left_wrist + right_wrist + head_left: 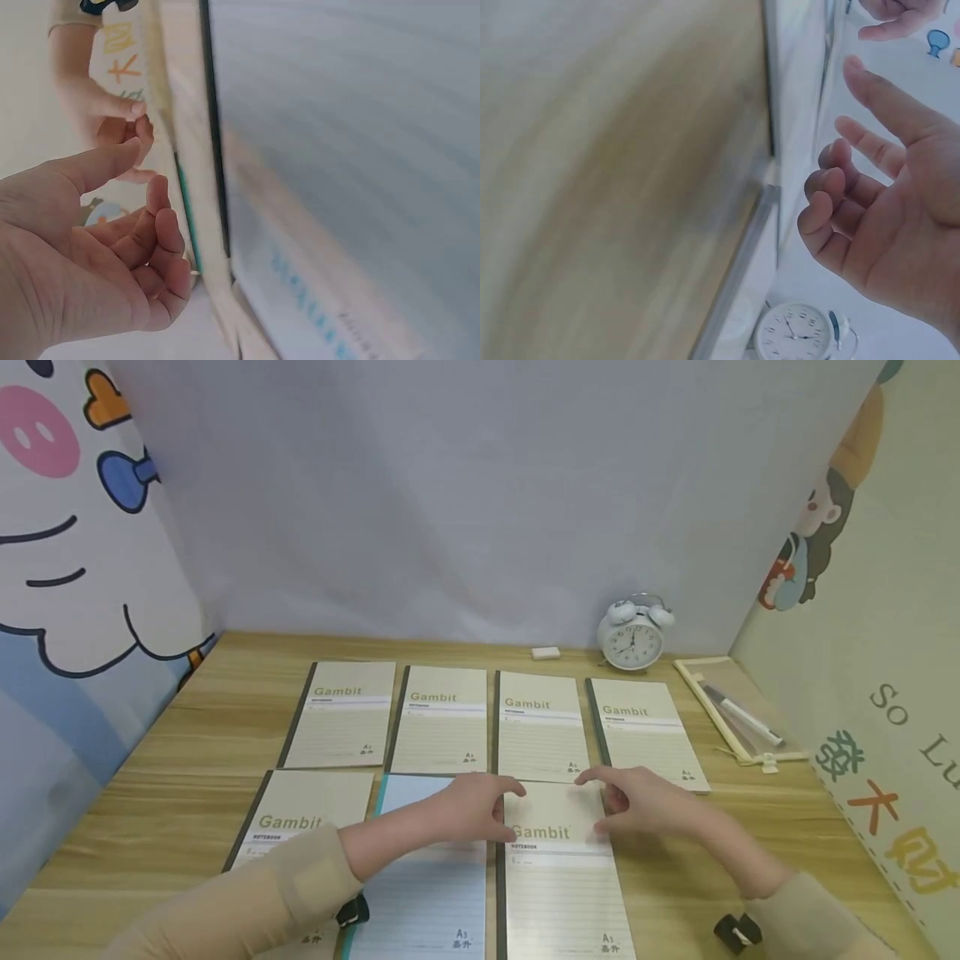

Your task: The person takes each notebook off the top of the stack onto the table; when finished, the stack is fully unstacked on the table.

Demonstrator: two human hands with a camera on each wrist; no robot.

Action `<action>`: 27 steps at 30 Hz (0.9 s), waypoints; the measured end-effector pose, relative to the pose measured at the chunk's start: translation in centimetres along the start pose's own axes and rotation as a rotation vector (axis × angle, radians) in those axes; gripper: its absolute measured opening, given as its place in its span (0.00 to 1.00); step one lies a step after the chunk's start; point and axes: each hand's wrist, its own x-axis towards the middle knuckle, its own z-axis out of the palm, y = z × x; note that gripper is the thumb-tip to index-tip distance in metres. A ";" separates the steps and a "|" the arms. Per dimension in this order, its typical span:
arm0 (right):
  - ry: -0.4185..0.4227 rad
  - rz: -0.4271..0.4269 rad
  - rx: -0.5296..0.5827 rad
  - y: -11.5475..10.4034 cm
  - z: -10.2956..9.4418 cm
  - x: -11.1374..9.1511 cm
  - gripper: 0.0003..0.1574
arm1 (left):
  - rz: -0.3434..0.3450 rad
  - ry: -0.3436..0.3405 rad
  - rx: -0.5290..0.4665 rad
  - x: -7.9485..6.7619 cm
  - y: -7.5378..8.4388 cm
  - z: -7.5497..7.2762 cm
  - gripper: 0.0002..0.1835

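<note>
A cream Gambit notebook (562, 897) with a dark spine lies at the front, between my two hands. Over its upper left corner is my left hand (476, 806), fingers loosely bent and nothing in them. My right hand (637, 806) hovers by the upper right edge, thumb and fingers apart, also holding nothing. Both wrist views show gaps between the hands and the notebooks. Left of the cream notebook lies a blue notebook (427, 902), partly hidden by my left forearm. Another cream notebook (318, 793) farther left is partly covered by my sleeve.
Behind, several cream notebooks (540, 743) lie in a row. A white eraser (545, 653) and a white alarm clock (632, 639) stand near the back wall. At the right edge lies a mesh pouch (738, 697) with pens in it. Printed walls border the wooden table (150, 810).
</note>
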 end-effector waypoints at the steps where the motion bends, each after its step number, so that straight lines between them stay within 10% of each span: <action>1: 0.003 0.007 0.006 -0.1 -0.4 0.0 0.36 | 0.007 0.005 0.003 0.2 0.1 -0.4 0.31; 12: 0.193 -0.003 -0.038 1.6 -5.3 -0.2 0.35 | 0.074 0.102 -0.020 3.4 2.4 -3.8 0.32; 27: 0.339 0.099 0.052 6.9 -9.2 -0.4 0.38 | 0.139 0.196 -0.088 10.7 3.9 -1.7 0.44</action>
